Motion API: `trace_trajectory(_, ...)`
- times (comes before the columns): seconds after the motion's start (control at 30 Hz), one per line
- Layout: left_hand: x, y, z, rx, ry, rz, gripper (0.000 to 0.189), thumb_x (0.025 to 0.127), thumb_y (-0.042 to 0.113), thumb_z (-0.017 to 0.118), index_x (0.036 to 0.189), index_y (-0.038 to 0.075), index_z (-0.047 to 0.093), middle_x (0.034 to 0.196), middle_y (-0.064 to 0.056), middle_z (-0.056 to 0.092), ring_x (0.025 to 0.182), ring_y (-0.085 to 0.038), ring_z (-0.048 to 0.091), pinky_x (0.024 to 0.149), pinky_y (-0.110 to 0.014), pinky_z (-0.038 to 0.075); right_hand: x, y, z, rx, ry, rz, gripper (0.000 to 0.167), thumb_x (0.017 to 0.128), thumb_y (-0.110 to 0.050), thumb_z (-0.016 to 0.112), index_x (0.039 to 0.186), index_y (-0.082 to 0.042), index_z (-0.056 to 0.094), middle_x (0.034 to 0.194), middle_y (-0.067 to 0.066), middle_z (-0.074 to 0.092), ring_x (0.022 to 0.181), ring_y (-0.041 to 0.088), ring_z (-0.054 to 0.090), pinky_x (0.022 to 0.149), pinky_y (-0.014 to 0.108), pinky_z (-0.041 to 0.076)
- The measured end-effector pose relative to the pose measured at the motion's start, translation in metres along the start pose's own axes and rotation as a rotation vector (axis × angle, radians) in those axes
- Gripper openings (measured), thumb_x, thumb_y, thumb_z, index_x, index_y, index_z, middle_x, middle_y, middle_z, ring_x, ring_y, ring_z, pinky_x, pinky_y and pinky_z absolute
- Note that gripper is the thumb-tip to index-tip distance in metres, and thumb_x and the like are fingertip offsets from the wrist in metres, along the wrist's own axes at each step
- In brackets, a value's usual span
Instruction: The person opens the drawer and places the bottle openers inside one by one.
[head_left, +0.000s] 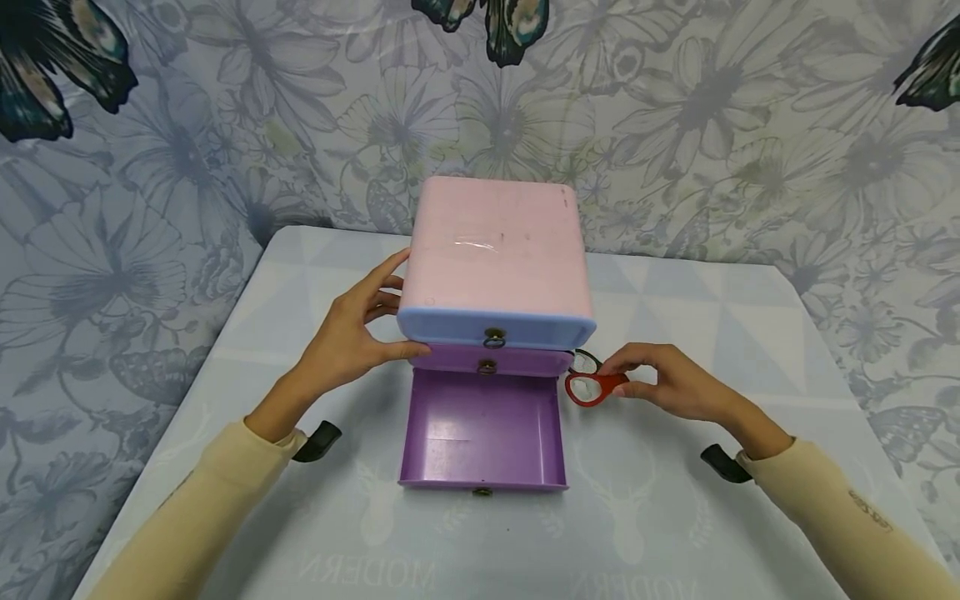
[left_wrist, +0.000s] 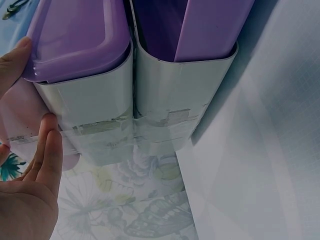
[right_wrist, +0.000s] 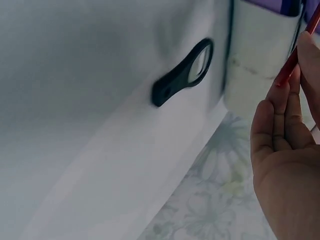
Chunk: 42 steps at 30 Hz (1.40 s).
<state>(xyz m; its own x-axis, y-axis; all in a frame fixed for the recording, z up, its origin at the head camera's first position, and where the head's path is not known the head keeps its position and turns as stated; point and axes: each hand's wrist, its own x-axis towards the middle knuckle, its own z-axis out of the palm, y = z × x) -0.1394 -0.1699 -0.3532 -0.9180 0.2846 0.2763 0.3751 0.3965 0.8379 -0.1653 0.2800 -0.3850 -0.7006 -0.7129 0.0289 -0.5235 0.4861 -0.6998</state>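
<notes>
A small drawer unit [head_left: 495,250] has a pink top, a blue drawer front [head_left: 450,325] and two purple drawers. The lowest purple drawer [head_left: 480,425] is pulled out, with nothing visible inside. My left hand [head_left: 352,329] rests against the unit's left side, fingers fairly straight, its thumb touching the front edge by the middle purple drawer [left_wrist: 75,40]. Beside the unit's right side, my right hand [head_left: 675,379] pinches a red ring-headed tool [head_left: 585,390] by its short handle; it appears edge-on in the right wrist view. Just behind it lies a similar black ring-headed tool [right_wrist: 172,82] on the table.
The unit stands on a pale patterned table [head_left: 337,517]. A floral fabric backdrop [head_left: 525,108] rises behind the table's far edge. Clear tape [left_wrist: 165,117] runs around the unit's side. Small metal ring pulls [head_left: 494,338] stick out from the drawer fronts.
</notes>
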Motion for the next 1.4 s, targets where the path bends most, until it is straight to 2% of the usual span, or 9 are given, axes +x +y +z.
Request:
trace_trajectory(0.27,0.000,0.000,0.000,-0.008,-0.001,0.001,0.115,0.067,0.012,0.094,0.156,0.044,0.028,0.129,-0.007,0.056,0.108,-0.023,0.066,0.107,-0.045,0.049,0.010,-0.024,0.018,0.058,-0.049,-0.137,0.029,0.089,-0.009,0.076,0.115,-0.020,0.070,0.106,-0.008,0.070,0.094,0.010,0.061,0.079,0.024,0.049)
trace_trajectory(0.47,-0.001,0.000,0.000,-0.009,0.003,0.003,0.115,0.067,0.011,0.094,0.156,0.044,0.028,0.129,-0.007,0.056,0.108,-0.023,0.066,0.106,-0.045,0.049,0.017,-0.038,0.033,0.099,-0.074,-0.183,0.031,0.088,-0.007,0.076,0.116,-0.019,0.071,0.110,-0.007,0.069,0.100,0.010,0.063,0.086,0.028,0.053)
trace_trajectory(0.67,-0.001,-0.002,0.000,-0.013,0.000,0.003,0.115,0.067,0.011,0.094,0.156,0.044,0.028,0.129,-0.007,0.056,0.108,-0.023,0.066,0.106,-0.044,0.049,0.025,-0.048,0.053,0.098,-0.062,-0.213,0.029,0.087,-0.010,0.078,0.113,-0.019,0.071,0.106,-0.007,0.070,0.097,0.009,0.062,0.081,0.028,0.053)
trace_trajectory(0.87,-0.001,-0.003,-0.001,-0.014,0.003,0.004,0.114,0.067,0.012,0.094,0.155,0.044,0.029,0.128,-0.006,0.056,0.108,-0.022,0.066,0.106,-0.044,0.050,0.035,-0.056,0.073,0.088,-0.056,-0.175,0.022,0.089,-0.020,0.076,0.111,-0.020,0.073,0.105,-0.007,0.070,0.100,0.010,0.064,0.083,0.030,0.053)
trace_trajectory(1.07,-0.001,-0.003,-0.001,-0.012,0.002,0.010,0.114,0.068,0.012,0.094,0.156,0.044,0.029,0.128,-0.007,0.056,0.108,-0.023,0.066,0.105,-0.044,0.050,0.046,-0.069,0.093,0.076,-0.079,-0.116,0.022,0.087,-0.018,0.079,0.109,-0.019,0.074,0.102,-0.008,0.070,0.096,0.008,0.063,0.085,0.032,0.054)
trace_trajectory(1.4,0.000,-0.004,-0.001,-0.024,0.004,0.010,0.114,0.067,0.012,0.094,0.155,0.044,0.030,0.127,-0.006,0.057,0.107,-0.022,0.066,0.104,-0.044,0.051,0.064,-0.085,0.123,0.087,-0.053,-0.053,0.021,0.087,-0.017,0.079,0.107,-0.014,0.075,0.102,-0.006,0.072,0.090,0.008,0.062,0.081,0.029,0.055)
